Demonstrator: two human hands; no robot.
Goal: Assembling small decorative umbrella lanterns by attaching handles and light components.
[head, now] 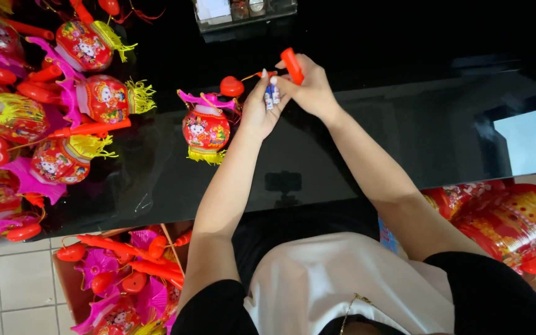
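Observation:
My left hand [257, 108] holds two small white and blue batteries [272, 95] upright between its fingers, over the black glossy table [404, 130]. My right hand [305, 87] grips a red plastic handle [291, 65] right beside the batteries. The two hands touch. A thin cord runs from the handle to a red heart piece [231, 86] and a red toy lantern [205, 129] with pink trim and a yellow fringe, lying on the table just left of my left hand.
Several finished red lanterns [103, 98] with yellow tassels crowd the table's left part. A cardboard box [125, 279] of lantern parts sits on the tiled floor at lower left. Red packaged goods [504, 217] lie at lower right. A clear container [243, 12] stands at the table's far edge.

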